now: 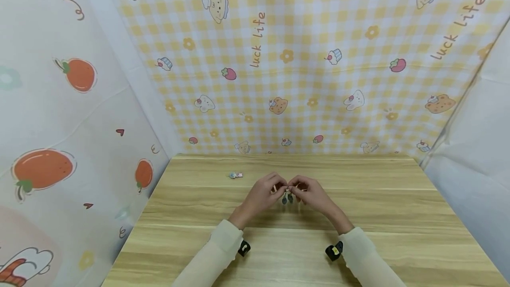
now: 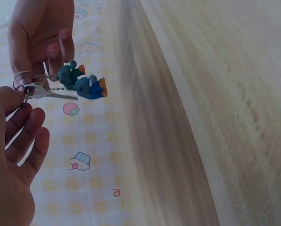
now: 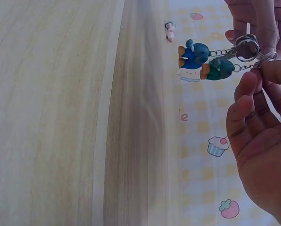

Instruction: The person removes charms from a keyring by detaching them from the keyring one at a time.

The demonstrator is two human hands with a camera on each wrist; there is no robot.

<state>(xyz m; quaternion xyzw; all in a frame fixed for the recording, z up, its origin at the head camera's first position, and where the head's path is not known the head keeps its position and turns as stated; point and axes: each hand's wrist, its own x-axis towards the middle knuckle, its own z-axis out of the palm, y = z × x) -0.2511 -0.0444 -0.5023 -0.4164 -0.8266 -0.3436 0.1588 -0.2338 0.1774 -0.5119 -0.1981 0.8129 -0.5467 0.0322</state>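
Note:
Above the table, my left hand [image 1: 264, 193] and right hand [image 1: 312, 195] meet fingertip to fingertip over a bunch of small metal parts. In the left wrist view, the left thumb and fingers pinch a key ring [image 2: 26, 100] beside a silver key [image 2: 60, 95]. My right fingers pinch another metal ring [image 3: 268, 56] with short chains. From these chains hang two elephant-like figures, one blue [image 3: 193, 55] and one green [image 3: 218, 69]. Fingers partly cover the rings, so how they link cannot be made out.
A small pastel figure [image 1: 235, 175] lies on the wooden table [image 1: 390, 207], left of the hands near the back. Behind the table hangs a yellow checked cloth [image 1: 255, 87]; a printed white cloth [image 1: 71, 118] covers the left side.

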